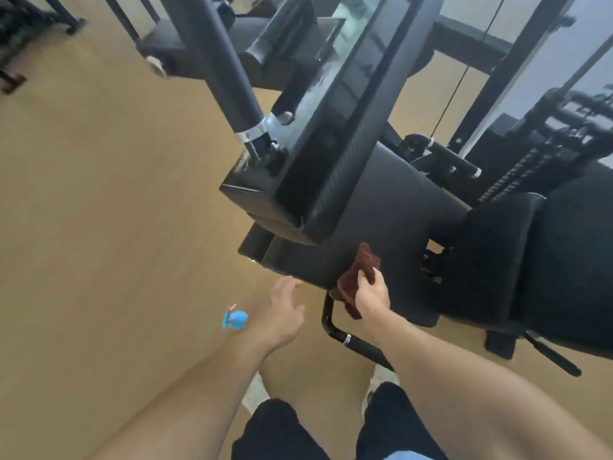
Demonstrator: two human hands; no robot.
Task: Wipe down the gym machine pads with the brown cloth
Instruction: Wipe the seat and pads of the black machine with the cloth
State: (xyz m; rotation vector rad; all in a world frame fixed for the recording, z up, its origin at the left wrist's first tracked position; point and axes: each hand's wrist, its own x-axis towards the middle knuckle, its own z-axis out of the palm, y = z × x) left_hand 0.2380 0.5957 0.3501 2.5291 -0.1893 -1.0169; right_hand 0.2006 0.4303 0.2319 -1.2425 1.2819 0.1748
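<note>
While right hand (pixel 373 293) grips brown cloth (pixel 356 280) at seat pad (pixel 381 207) edge, left hand (pixel 282 310) free.

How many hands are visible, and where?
2. The right hand grips the brown cloth at the seat pad edge; the left hand hangs open above the floor.

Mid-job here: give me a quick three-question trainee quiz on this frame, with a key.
1. Which hand holds the brown cloth?
2. True or false: the left hand grips the black handle bar.
3. The cloth is at the near edge of which part: A) the black seat pad, B) the floor, C) the cable?

Key: 1. the right hand. 2. False; it is open and holds nothing. 3. A.
</note>
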